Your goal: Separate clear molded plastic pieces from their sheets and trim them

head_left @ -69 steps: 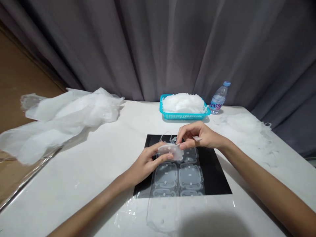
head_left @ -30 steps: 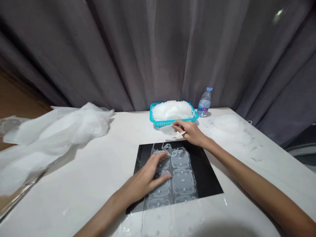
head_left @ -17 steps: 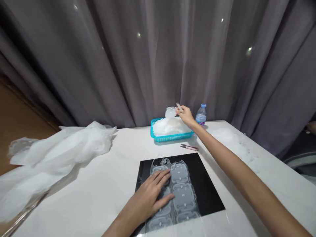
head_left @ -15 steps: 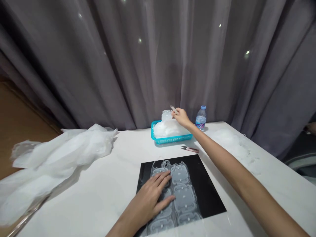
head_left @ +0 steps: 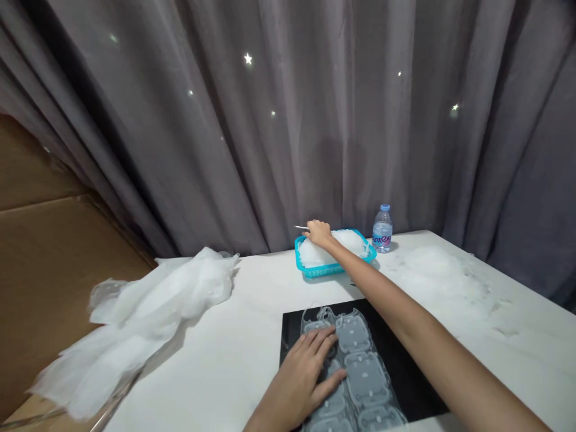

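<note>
My left hand [head_left: 306, 372] lies flat, fingers spread, on a translucent moulded plastic sheet [head_left: 365, 375] with rounded rectangular shapes. The sheet covers a black mat [head_left: 407, 375] on the white table. My right arm stretches to the far edge, and my right hand [head_left: 318, 233] rests on the heap of white plastic pieces [head_left: 351, 241] in a turquoise basket [head_left: 315, 271]. Its fingers are closed on a thin pale stick-like tool [head_left: 299, 227] that pokes out to the left.
A small water bottle [head_left: 382, 229] stands right of the basket. Crumpled clear plastic film [head_left: 157, 306] lies along the table's left side. Thin plastic scraps [head_left: 434, 264] are spread at the right. A grey curtain [head_left: 288, 120] hangs behind; brown board [head_left: 40, 252] is at left.
My right hand carried a cut plastic piece up over the basket and now rests low on the pile without it. My left hand stayed flat on the sheet. The view swung left.
</note>
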A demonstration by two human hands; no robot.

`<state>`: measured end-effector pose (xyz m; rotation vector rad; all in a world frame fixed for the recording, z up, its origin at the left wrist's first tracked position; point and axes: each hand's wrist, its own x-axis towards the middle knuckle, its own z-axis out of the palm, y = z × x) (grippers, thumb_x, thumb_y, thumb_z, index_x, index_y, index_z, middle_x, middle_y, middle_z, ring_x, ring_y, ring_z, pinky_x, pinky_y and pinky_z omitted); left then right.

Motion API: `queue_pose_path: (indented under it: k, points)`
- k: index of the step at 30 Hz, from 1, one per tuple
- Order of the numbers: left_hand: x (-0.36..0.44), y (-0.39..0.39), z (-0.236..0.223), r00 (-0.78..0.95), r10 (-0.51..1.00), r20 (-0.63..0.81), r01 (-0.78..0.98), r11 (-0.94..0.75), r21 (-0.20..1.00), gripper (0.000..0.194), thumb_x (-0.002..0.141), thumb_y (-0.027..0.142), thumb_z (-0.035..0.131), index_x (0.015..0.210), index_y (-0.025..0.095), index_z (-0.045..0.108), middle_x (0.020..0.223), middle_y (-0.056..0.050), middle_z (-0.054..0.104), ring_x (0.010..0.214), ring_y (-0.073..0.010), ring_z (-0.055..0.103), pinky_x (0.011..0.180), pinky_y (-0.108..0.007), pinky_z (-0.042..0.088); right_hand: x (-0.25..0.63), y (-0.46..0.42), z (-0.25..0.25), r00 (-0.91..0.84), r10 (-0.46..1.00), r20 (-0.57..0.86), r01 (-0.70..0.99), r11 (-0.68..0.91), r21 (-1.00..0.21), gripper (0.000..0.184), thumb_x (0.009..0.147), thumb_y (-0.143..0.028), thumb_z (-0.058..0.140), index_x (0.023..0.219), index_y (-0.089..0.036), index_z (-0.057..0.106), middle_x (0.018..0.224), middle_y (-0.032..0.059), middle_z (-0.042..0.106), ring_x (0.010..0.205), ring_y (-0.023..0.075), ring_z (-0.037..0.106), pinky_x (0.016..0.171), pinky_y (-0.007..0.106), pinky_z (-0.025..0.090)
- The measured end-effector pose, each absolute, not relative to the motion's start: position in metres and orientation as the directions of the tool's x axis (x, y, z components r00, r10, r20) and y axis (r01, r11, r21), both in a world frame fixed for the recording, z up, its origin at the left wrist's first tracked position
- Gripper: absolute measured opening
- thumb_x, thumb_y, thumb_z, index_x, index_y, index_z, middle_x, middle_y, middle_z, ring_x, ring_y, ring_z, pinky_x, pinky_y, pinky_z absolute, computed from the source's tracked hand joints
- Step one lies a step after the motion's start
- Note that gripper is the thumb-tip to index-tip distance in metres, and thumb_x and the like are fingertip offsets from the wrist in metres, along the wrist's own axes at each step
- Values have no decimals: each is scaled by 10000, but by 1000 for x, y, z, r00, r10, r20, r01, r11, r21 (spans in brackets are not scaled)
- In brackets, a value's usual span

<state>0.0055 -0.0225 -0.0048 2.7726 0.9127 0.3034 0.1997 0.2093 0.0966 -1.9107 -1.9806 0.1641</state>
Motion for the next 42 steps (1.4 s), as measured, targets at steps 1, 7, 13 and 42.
queue_pose_path:
  k: [1,7,13,42]
  points:
    - [6,-23,-5,788,600,140,558,-791,250,470,1056,493,593,1448,234,581,1578,-108,587,1411,-347,590,1179,-574,502,201,206,96,-6,979,206,935,78,-345,390,1029,-376,682,1358,-173,631,1356,113,658,1152,258,691,965,474,612]
    - [7,-14,-13,780,587,215,548,-808,217,528,1056,571,558,1462,233,572,1553,-121,605,1388,-336,602,1167,-546,478,219,165,97,52,930,364,894,119,-432,294,1105,-351,526,1285,-165,664,1354,149,659,1189,276,675,1018,476,565]
    - [4,-9,-7,779,586,224,537,-807,245,534,1068,561,534,1486,230,544,1553,-129,588,1383,-340,589,1141,-523,487,263,50,56,-136,891,432,759,374,-532,626,1163,-459,160,998,-190,701,1065,84,734,1061,197,689,1017,319,500]
    - [47,11,-24,792,545,274,453,-826,336,649,976,691,615,1438,239,670,1699,-185,361,1554,-400,403,1256,-594,384,312,-41,-10,-435,868,242,367,416,-832,95,976,-296,745,964,-204,764,1104,78,722,1003,200,733,832,315,621]
